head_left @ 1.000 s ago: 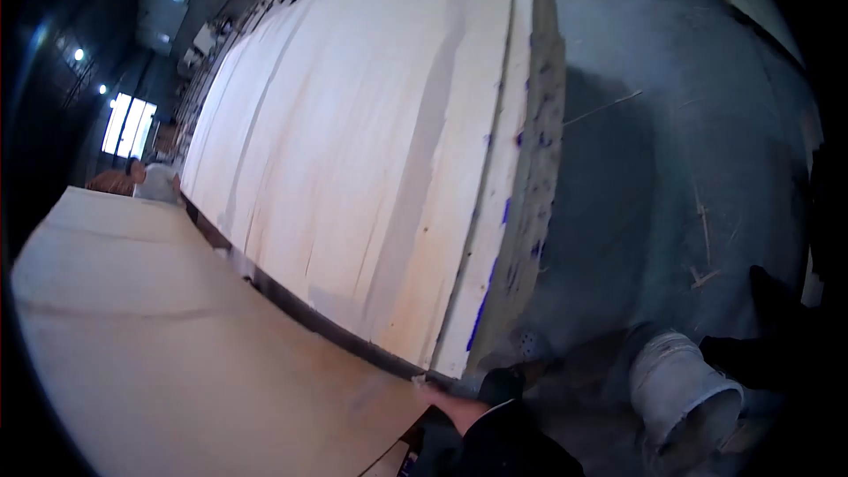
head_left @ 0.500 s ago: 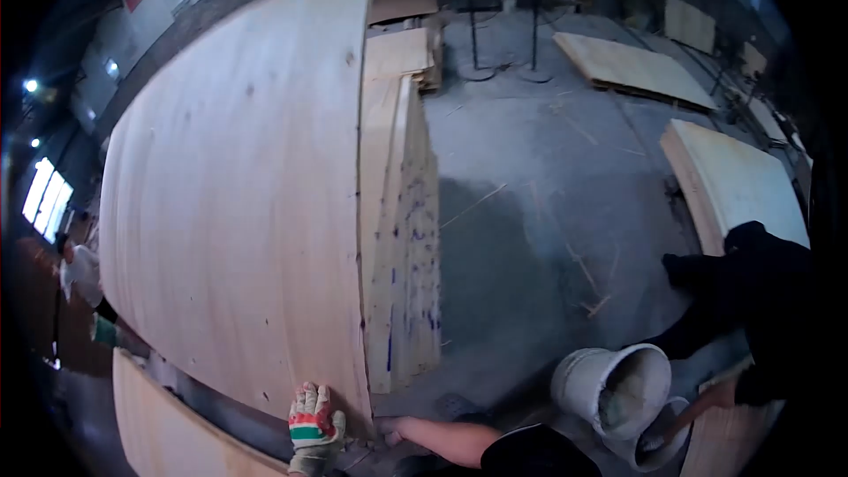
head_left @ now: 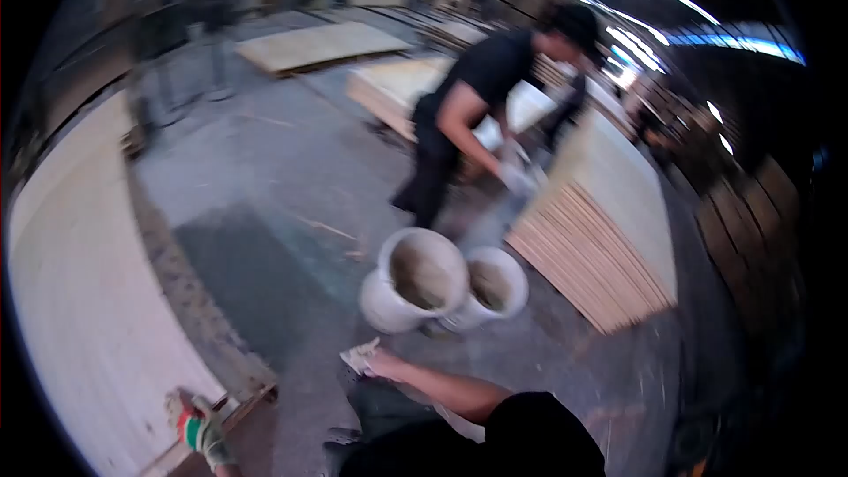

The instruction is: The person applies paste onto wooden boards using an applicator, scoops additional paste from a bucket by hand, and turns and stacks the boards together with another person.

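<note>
A large pale plywood sheet (head_left: 97, 300) lies on a stack at the left. My left hand (head_left: 193, 424), in a cream glove with red and green bands, rests on the sheet's near corner, fingers laid over its surface. My right hand (head_left: 360, 358), in a pale glove, is held out above the floor, apart from the sheet. Its fingers look loosely apart with nothing visible in them, though motion blurs them. Beyond it stand a large white bucket (head_left: 378, 305) and a smaller white bucket (head_left: 514, 287), both with brownish-grey material inside.
A co-worker in dark clothes (head_left: 481, 75) bends over a tall stack of boards (head_left: 592, 256) at the right, hands near its far end. More boards (head_left: 322, 46) lie on the concrete floor (head_left: 238, 159) behind, with wood scraps (head_left: 331, 230) scattered about.
My view has swung right. The sheet, raised high in view before, now lies lower at left. My right hand has left its edge. The co-worker has moved from the buckets to the board stack.
</note>
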### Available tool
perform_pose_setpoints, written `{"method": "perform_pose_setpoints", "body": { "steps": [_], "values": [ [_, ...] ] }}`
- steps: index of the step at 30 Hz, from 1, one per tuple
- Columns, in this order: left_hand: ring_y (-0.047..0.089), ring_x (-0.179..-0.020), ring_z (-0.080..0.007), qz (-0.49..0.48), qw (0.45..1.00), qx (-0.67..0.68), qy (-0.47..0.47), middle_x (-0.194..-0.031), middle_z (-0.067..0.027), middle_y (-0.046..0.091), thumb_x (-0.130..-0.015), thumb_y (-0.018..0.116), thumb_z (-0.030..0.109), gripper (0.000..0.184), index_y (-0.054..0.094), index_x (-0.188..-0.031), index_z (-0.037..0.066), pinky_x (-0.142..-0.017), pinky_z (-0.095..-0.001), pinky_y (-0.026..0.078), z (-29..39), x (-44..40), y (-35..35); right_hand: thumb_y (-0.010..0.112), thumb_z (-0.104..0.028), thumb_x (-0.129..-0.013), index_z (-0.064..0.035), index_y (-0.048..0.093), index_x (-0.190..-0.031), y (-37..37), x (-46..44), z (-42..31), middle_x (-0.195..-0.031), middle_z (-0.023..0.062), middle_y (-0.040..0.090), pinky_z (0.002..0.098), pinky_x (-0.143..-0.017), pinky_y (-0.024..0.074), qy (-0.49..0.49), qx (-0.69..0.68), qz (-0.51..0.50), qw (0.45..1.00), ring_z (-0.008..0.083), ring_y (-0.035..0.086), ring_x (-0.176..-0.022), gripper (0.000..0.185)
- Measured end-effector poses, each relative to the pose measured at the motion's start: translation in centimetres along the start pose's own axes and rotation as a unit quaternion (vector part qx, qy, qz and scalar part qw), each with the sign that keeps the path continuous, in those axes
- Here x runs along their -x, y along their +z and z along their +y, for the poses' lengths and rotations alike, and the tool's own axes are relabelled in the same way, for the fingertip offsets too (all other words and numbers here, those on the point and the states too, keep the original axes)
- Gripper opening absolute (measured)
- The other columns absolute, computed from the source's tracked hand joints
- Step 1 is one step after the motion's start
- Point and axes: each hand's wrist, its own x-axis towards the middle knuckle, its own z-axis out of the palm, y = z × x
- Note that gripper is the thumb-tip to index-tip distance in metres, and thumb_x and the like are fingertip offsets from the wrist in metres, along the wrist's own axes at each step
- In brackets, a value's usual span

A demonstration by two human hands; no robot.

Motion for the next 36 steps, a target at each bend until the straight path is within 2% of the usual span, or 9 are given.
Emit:
{"method": "perform_pose_setpoints", "body": {
  "steps": [3, 5, 9, 14, 22, 27, 29, 34, 36],
  "values": [
    [0.051, -0.129, -0.0362, -0.091, 0.994, 0.009, -0.06, -0.136, -0.0211, 0.057, -0.094, 0.057, 0.037, 0.05, 0.058, -0.133, 0.005, -0.108, -0.0427, 0.039, 1.6, -1.2, 1.2, 0.071, -0.014, -0.082, -0.0031, 0.065, -0.119, -4.2, -3.1, 9.0, -0.11, 0.0139, 0.069, 0.0383, -0.094, 0.0482, -0.078, -0.008, 0.16, 0.984, 0.0242, 0.063, -0.104, 0.039],
    [0.051, -0.13, -0.0349, -0.025, 0.994, 0.097, 0.032, -0.135, -0.0204, 0.058, -0.095, 0.057, 0.033, 0.048, 0.057, -0.135, 0.007, -0.108, -0.0415, 0.039, 6.1, -0.7, 1.9, 0.061, -0.014, -0.094, -0.0034, 0.067, -0.118, -8.0, 0.4, 8.8, -0.102, 0.0082, 0.07, 0.0331, -0.076, 0.0548, -0.094, -0.367, 0.147, 0.914, 0.0184, 0.066, -0.088, 0.026],
    [0.054, -0.126, -0.0274, 0.019, 0.912, 0.384, 0.141, -0.132, -0.0144, 0.061, -0.098, 0.055, 0.014, 0.039, 0.056, -0.137, 0.008, -0.107, -0.0352, 0.04, 24.2, 2.9, -2.4, 0.054, -0.014, -0.098, -0.0025, 0.069, -0.111, -16.9, -3.9, 16.4, -0.089, 0.0071, 0.071, 0.0309, -0.068, 0.0501, -0.153, -0.167, 0.28, 0.933, 0.0136, 0.064, -0.081, 0.023],
    [0.051, -0.122, -0.0197, -0.419, 0.709, 0.553, -0.129, -0.13, -0.0097, 0.057, -0.098, 0.06, 0.018, 0.041, 0.053, -0.136, 0.003, -0.105, -0.0327, 0.038, 37.0, 11.7, 4.5, 0.059, -0.024, -0.087, -0.0033, 0.068, -0.115, -27.4, -8.8, 11.2, -0.106, 0.0281, 0.067, 0.0518, -0.091, 0.0485, -0.137, 0.069, 0.338, 0.929, 0.0469, 0.062, -0.102, 0.036],
    [0.052, -0.125, -0.017, -0.393, 0.435, 0.676, -0.446, -0.14, -0.0082, 0.052, -0.101, 0.056, 0.012, 0.047, 0.042, -0.145, 0.002, -0.106, -0.0289, 0.042, 52.2, 20.2, 9.5, 0.059, -0.018, -0.08, 0.0075, 0.069, -0.093, -29.1, -33.8, 22.3, -0.095, 0.0322, 0.067, 0.0482, -0.089, 0.0516, -0.191, 0.283, 0.141, 0.929, 0.0485, 0.064, -0.096, 0.03],
    [0.052, -0.126, -0.0175, -0.355, 0.461, 0.668, -0.464, -0.142, -0.009, 0.051, -0.102, 0.054, 0.009, 0.046, 0.041, -0.146, 0.001, -0.108, -0.0298, 0.041, 55.8, 20.4, 9.1, 0.061, -0.014, -0.082, -0.0004, 0.072, -0.097, -22.3, -33.8, 12.6, -0.102, 0.0205, 0.071, 0.0461, -0.088, 0.054, -0.021, 0.273, 0.159, 0.948, 0.0383, 0.069, -0.096, 0.023],
    [0.053, -0.125, -0.0171, -0.409, 0.688, 0.532, -0.276, -0.138, -0.0086, 0.054, -0.102, 0.055, 0.011, 0.045, 0.044, -0.144, 0.001, -0.107, -0.0294, 0.042, 55.8, 21.5, 9.5, 0.063, -0.019, -0.08, 0.0002, 0.074, -0.092, -19.6, -37.8, 15.5, -0.098, 0.0225, 0.071, 0.0443, -0.085, 0.0558, -0.09, 0.449, 0.0, 0.889, 0.0393, 0.069, -0.096, 0.025],
    [0.053, -0.123, -0.015, -0.347, 0.625, 0.597, -0.363, -0.134, -0.0067, 0.057, -0.102, 0.056, 0.014, 0.045, 0.045, -0.143, 0.0, -0.105, -0.0289, 0.042, 57.0, 21.1, 8.9, 0.057, -0.012, -0.085, -0.0057, 0.071, -0.11, -18.7, -35.5, 16.5, -0.109, 0.019, 0.071, 0.0419, -0.082, 0.058, -0.111, 0.508, -0.129, 0.845, 0.0333, 0.07, -0.098, 0.029],
    [0.053, -0.123, -0.0162, -0.322, 0.594, 0.647, -0.353, -0.133, -0.0072, 0.058, -0.101, 0.057, 0.016, 0.043, 0.049, -0.14, 0.001, -0.107, -0.0304, 0.04, 56.3, 22.6, 9.6, 0.057, -0.015, -0.091, -0.0054, 0.068, -0.106, -22.3, -35.0, 17.2, -0.097, 0.0154, 0.07, 0.044, -0.078, 0.0574, 0.127, 0.082, -0.249, 0.957, 0.0289, 0.069, -0.088, 0.021]
  ]
}}
